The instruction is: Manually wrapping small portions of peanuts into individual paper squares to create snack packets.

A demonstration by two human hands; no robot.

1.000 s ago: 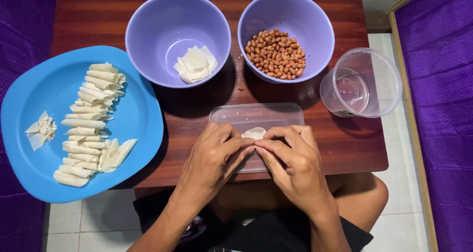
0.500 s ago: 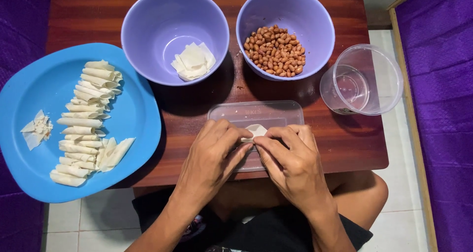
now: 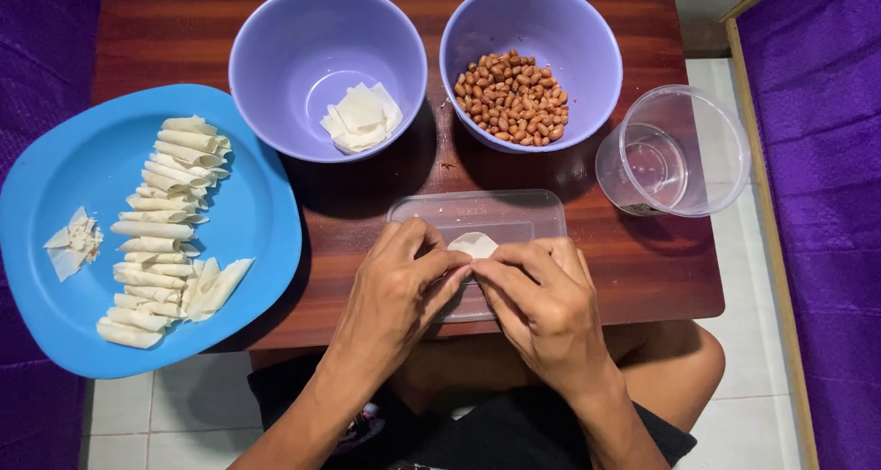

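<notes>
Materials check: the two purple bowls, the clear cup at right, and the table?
Purple bowls, the one with wrappers and the one with peanuts: likely plastic, smooth satin walls, soft highlights, uniform colour. Clear cup: thin transparent plastic, the floor shows through it. Table: looks like reddish-brown wood or a wood-look veneer, grain lines under a glossy finish; which one cannot be told.

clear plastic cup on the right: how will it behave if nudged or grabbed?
The clear cup looks thin-walled and nearly empty, so it is probably very light and would slide or tip at a slight push. Its smooth sides may flex under a firm squeeze. It stands near the table corner, so a nudge could send it off.
</notes>
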